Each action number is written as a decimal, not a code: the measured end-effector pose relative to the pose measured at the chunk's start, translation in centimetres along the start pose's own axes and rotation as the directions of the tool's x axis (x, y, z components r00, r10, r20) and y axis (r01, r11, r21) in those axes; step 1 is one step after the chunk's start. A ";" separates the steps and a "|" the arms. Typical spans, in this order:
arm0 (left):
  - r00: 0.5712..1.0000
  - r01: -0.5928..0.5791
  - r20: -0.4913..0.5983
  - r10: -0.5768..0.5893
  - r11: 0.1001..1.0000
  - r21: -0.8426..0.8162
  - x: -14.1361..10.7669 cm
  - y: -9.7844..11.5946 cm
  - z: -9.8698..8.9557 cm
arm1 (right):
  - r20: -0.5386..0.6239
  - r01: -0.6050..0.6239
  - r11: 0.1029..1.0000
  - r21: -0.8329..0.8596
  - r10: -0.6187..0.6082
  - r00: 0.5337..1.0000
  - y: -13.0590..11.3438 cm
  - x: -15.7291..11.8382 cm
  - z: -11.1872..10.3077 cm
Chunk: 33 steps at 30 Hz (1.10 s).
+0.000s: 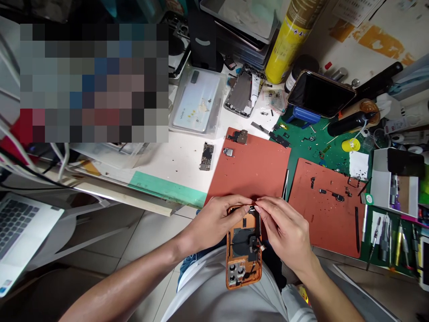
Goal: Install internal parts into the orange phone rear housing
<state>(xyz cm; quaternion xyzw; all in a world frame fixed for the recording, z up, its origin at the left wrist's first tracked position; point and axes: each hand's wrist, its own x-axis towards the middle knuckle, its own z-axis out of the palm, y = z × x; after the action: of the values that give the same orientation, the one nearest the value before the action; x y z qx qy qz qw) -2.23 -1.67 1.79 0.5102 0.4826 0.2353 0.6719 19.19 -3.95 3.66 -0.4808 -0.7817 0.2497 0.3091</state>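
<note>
Fingers of the left hand (231,217) and right hand (278,219) pinch together at the far end of the orange phone housing (243,250), which hangs below them. Beyond them, a pale phone (195,100) reads "vivo".

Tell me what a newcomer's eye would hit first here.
Probably the bright orange phone shell in front of the person's torso, with the left hand and right hand meeting at its far end. Next, likely the tall yellow-and-brown can at the back of the bench, left of the dark-screened phone on a blue stand. Then the two brick-red mats, left and right, with small parts on them.
</note>
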 end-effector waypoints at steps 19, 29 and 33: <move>1.000 -0.023 0.012 0.023 0.999 0.023 -0.1 -0.4 -0.2 | 0.094 0.149 0.979 -0.139 -0.136 0.986 0.4 0.7 -0.7; 0.999 0.013 0.038 -0.013 1.000 0.009 -0.3 -0.4 -0.6 | 0.054 -0.005 1.000 -0.017 0.006 0.999 0.5 0.6 -1.3; 0.999 0.019 0.045 -0.020 1.000 0.025 -0.3 -0.6 -0.7 | 0.034 -0.008 1.000 -0.030 0.009 0.999 0.1 0.6 -1.2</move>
<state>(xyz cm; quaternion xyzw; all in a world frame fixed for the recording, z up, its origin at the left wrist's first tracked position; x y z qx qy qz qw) -3.09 -1.81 1.36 0.5191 0.4751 0.2113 0.6784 19.91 -3.24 4.59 -0.4841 -0.7885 0.2476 0.2874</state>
